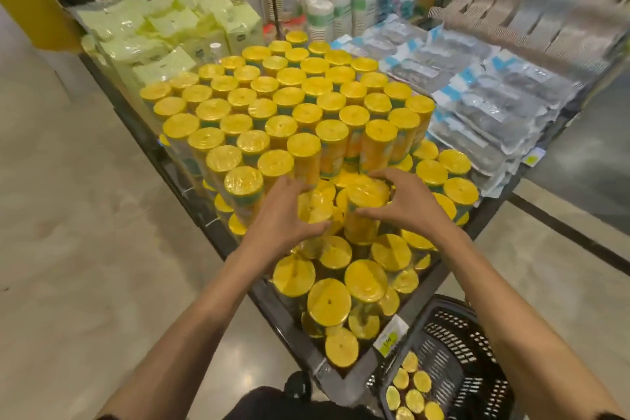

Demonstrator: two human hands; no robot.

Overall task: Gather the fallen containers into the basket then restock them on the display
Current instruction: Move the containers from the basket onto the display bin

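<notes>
**Both hands on containers at the display**

On the display I see the left hand curled round a yellow-lidded container; the right hand grips the neighbouring container; the basket, lower right, holds several loose containers.

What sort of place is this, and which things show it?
Most likely a shop: a display table stacked with identical yellow-lidded containers, a price tag on its edge, and a shopping basket beside it.
</notes>
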